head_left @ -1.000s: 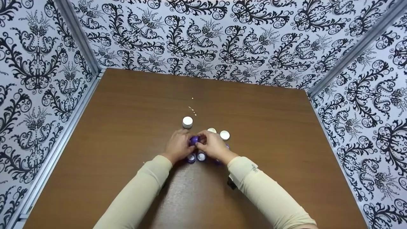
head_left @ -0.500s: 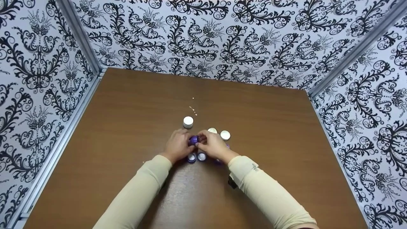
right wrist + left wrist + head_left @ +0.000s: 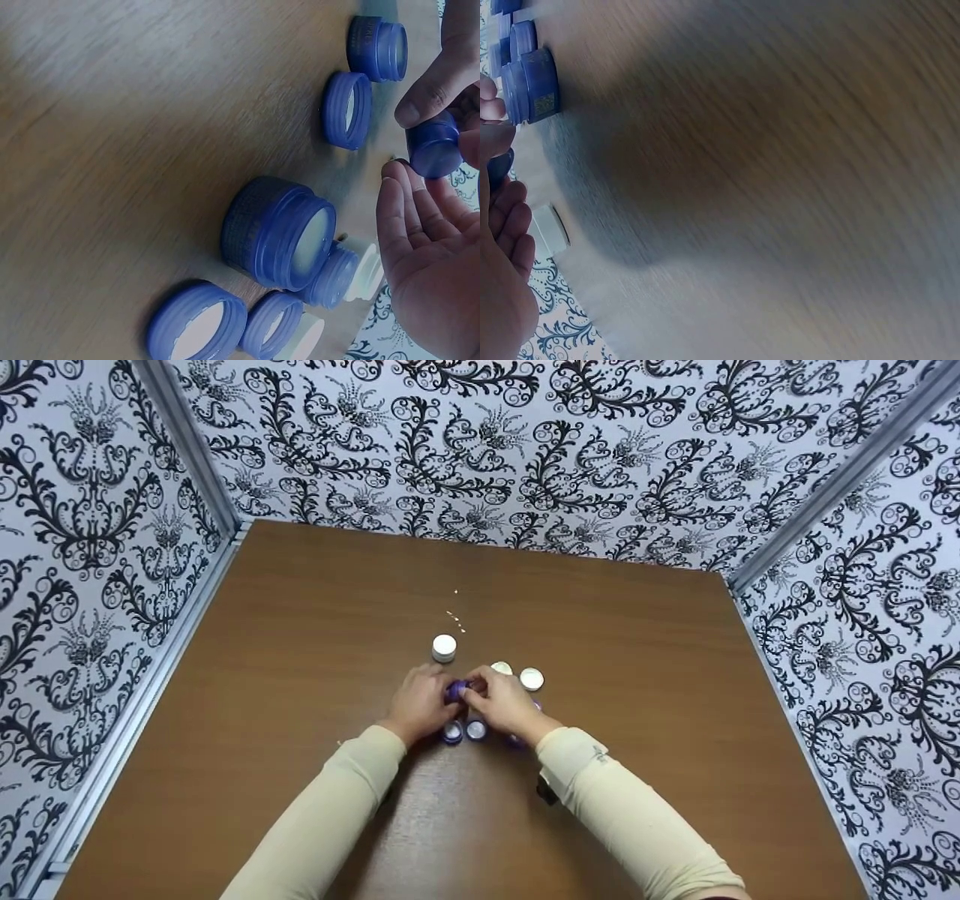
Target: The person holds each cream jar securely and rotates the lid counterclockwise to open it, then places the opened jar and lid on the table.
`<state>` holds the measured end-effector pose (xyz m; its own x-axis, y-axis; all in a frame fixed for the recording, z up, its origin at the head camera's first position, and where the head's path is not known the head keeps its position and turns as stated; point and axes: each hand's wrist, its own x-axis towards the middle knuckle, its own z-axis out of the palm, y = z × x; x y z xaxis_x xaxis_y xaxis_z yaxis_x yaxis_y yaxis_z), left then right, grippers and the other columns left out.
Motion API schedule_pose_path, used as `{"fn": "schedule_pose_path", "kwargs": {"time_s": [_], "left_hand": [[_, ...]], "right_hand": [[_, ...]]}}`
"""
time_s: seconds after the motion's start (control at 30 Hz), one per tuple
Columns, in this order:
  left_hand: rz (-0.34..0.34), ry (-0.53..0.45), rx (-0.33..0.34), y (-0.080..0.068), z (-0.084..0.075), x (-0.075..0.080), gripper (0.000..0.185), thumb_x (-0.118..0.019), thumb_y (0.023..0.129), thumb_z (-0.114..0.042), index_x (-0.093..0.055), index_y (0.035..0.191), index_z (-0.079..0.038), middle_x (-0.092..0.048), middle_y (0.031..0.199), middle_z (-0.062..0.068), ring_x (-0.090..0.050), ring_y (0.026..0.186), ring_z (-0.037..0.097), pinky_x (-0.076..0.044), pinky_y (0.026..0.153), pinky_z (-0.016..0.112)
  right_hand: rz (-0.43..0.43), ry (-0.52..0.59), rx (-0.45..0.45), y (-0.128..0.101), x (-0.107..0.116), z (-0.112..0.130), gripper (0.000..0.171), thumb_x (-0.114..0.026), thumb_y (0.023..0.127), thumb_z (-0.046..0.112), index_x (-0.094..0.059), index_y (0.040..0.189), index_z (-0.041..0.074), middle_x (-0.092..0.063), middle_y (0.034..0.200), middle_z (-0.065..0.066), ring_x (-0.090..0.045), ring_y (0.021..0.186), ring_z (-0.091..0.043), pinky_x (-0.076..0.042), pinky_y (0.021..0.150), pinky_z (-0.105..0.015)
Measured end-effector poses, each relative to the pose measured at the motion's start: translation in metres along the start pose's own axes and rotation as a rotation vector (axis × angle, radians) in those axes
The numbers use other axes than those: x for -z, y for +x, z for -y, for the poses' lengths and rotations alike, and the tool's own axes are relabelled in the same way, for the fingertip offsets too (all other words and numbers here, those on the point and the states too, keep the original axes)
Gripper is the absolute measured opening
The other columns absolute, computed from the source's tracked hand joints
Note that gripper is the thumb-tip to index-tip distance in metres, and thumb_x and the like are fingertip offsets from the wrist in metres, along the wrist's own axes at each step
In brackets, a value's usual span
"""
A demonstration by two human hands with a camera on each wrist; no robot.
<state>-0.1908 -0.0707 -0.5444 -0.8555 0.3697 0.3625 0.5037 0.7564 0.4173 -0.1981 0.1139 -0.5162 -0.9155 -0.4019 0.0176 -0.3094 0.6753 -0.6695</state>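
A small purple jar [image 3: 457, 690] is held between both hands near the middle of the table. My left hand [image 3: 421, 701] grips it from the left, and my right hand [image 3: 504, 701] pinches it from the right with the thumb on it. In the right wrist view the jar [image 3: 435, 150] looks dark blue and smooth, its far side covered by fingers. Just below the hands stand a purple jar lid [image 3: 476, 730] and a small open jar [image 3: 451, 732]. A larger open blue jar [image 3: 277, 232] appears in the right wrist view.
A white round container [image 3: 444, 648] stands beyond the left hand. White discs, a nearer one [image 3: 501, 668] and another [image 3: 532, 679], lie beyond the right hand. Ring-like blue lids [image 3: 196, 322] lie beside the large jar. Small pale crumbs [image 3: 455, 619] dot the table. Patterned walls enclose it.
My right thumb has shifted over the purple jar and covers more of it. The left hand and the things on the table stay in place.
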Motion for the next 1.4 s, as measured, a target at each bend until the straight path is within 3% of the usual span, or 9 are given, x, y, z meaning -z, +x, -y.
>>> {"fn": "schedule_pose_path", "kwargs": {"time_s": [0.43, 0.73, 1.0, 1.4], "left_hand": [[0.002, 0.025, 0.002, 0.0005, 0.002, -0.0037, 0.032, -0.082, 0.072, -0.022, -0.074, 0.097, -0.004, -0.066, 0.096, 0.007, -0.062, 0.093, 0.032, -0.046, 0.09, 0.045], [-0.01, 0.025, -0.01, 0.0011, 0.0021, -0.0029, 0.03, -0.082, 0.071, -0.021, -0.074, 0.095, -0.004, -0.066, 0.095, 0.008, -0.062, 0.092, 0.032, -0.046, 0.091, 0.045], [0.001, 0.018, 0.003, 0.0016, 0.0019, -0.0021, 0.031, -0.081, 0.071, -0.021, -0.074, 0.096, -0.004, -0.066, 0.097, 0.008, -0.062, 0.093, 0.032, -0.045, 0.092, 0.044], [0.017, 0.052, 0.02, 0.0011, 0.0003, -0.0012, 0.027, -0.082, 0.071, -0.024, -0.073, 0.089, -0.005, -0.064, 0.092, 0.006, -0.061, 0.088, 0.031, -0.047, 0.084, 0.045]], "right_hand": [[0.045, 0.083, 0.015, 0.001, 0.0003, -0.0023, 0.031, -0.071, 0.089, 0.01, -0.06, 0.116, -0.002, -0.069, 0.103, -0.012, -0.068, 0.094, -0.024, -0.054, 0.083, -0.033], [0.041, 0.039, 0.022, 0.0011, 0.0009, -0.0022, 0.031, -0.07, 0.09, 0.014, -0.06, 0.116, 0.001, -0.071, 0.099, -0.009, -0.068, 0.093, -0.02, -0.054, 0.082, -0.032], [0.033, 0.064, 0.038, 0.0005, 0.0004, -0.002, 0.031, -0.069, 0.09, 0.014, -0.06, 0.116, -0.001, -0.07, 0.1, -0.011, -0.068, 0.093, -0.023, -0.054, 0.083, -0.034], [0.035, 0.074, 0.028, 0.0003, 0.0005, -0.0038, 0.031, -0.07, 0.091, 0.015, -0.06, 0.117, 0.002, -0.07, 0.102, -0.01, -0.069, 0.094, -0.023, -0.054, 0.083, -0.032]]}}
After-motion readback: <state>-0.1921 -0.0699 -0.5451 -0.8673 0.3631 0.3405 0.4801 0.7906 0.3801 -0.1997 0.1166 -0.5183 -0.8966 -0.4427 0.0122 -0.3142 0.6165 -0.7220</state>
